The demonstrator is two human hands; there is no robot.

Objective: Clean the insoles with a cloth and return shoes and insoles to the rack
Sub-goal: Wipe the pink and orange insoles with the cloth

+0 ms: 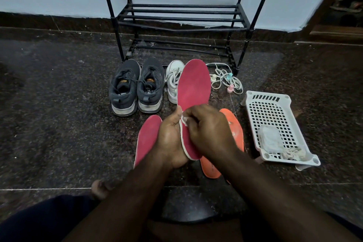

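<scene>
Dark speckled stone floor [59,104], black metal rack [180,17] against pale wall. In front of rack: dark grey sneakers [136,86], white shoe [173,80] partly hidden. Left hand [170,139] grips red insole [193,88] upright from its edge; right hand [208,129] pinches small white cloth [184,119] against it. Second red insole [147,139] and orange insole [233,129] lie on floor below the sneakers. White basket [275,112] right of rack

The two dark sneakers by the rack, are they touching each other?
Touching. The head view shows the left dark sneaker pressed side by side against the right dark sneaker, with no floor visible between them.
</scene>
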